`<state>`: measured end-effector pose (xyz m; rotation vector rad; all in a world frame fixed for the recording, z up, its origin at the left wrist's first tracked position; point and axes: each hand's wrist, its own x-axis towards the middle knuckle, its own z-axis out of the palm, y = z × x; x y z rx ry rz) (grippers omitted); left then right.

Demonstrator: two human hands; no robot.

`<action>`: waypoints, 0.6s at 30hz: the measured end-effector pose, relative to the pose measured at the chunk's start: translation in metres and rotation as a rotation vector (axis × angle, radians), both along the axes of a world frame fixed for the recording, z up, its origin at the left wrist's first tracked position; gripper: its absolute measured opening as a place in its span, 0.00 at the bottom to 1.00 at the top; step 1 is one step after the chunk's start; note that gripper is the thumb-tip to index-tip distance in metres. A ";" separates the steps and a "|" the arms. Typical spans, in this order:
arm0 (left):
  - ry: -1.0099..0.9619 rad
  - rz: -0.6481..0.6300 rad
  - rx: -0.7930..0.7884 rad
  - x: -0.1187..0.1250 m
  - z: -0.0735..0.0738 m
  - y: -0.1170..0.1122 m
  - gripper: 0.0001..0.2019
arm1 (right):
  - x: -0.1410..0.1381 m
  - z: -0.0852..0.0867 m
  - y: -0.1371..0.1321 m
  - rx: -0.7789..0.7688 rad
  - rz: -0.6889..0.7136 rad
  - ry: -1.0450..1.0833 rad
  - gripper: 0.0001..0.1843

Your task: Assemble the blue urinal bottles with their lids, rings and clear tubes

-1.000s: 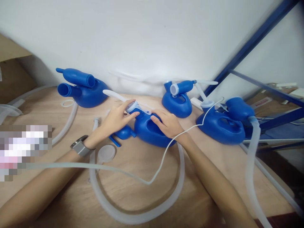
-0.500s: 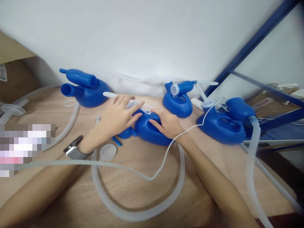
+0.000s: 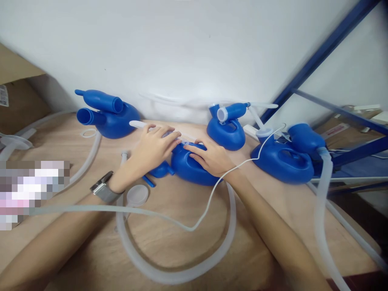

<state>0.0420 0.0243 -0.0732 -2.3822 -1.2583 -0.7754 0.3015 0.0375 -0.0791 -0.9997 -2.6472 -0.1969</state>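
Note:
In the middle of the table lies a blue urinal bottle (image 3: pixel 189 169) with a handle hole. My left hand (image 3: pixel 157 147) is closed around a translucent white plastic strap (image 3: pixel 137 124), whose rounded end sticks out to the left; the rest is mostly under my fingers. The other end, a small clear tip, meets the top of the bottle. My right hand (image 3: pixel 214 157) grips the bottle's upper right side, its thumb and forefinger stretched toward that tip. A smaller blue piece (image 3: pixel 160 169) lies below my left hand, partly hidden.
A blue bottle (image 3: pixel 117 121) stands at the left, two more, a small one (image 3: pixel 226 133) and a larger one (image 3: pixel 281 165), at the right. A clear hose (image 3: pixel 178 277) loops in front, near a round cap (image 3: pixel 138 195). A thin white cable (image 3: pixel 209 210) crosses over my right wrist.
My left hand has shifted slightly, its fingers curling closer over the strap. My right thumb has moved up and left toward the strap's tip. The bottle has stayed in place.

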 end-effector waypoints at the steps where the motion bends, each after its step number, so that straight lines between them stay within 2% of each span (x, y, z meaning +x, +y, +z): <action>1: 0.002 -0.005 0.002 0.000 0.001 0.001 0.18 | 0.000 -0.001 0.000 0.003 -0.002 -0.001 0.23; 9: 0.002 -0.005 -0.059 -0.001 0.004 0.004 0.20 | -0.002 -0.005 0.004 -0.013 -0.006 0.075 0.25; 18: 0.025 0.036 -0.069 0.004 -0.008 0.004 0.22 | -0.002 -0.004 0.002 0.013 -0.002 0.036 0.23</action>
